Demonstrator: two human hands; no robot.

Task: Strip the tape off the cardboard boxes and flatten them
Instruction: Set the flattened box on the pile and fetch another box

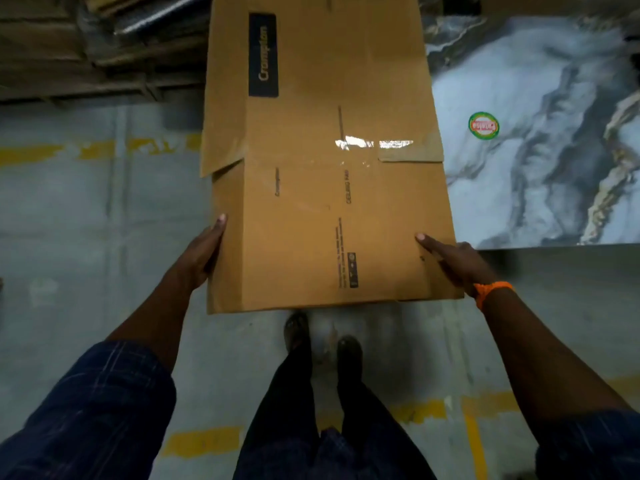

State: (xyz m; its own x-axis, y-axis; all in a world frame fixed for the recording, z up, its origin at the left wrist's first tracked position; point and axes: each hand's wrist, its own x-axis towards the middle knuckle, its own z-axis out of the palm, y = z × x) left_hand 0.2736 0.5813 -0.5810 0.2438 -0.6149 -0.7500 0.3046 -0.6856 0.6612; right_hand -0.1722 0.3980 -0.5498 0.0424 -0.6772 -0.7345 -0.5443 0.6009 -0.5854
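The grey concrete floor (86, 220), marked with worn yellow paint, filled the frame. Over its centre, from the top edge to mid-frame, ran the flattened Crompton cardboard box (311, 209), held above the person's feet (322, 337). A marbled slab (536, 150) lay at the right, its left edge covered by the box. Stacked cardboard (86, 46) sat at the upper left. The left hand (204, 251) clamped the box's near left edge. The right hand (457, 265) clamped its near right edge, one digit straight on top and the others hidden beneath. Clear tape (374, 143) crossed the box's middle right. A round sticker (483, 125) sat on the slab.
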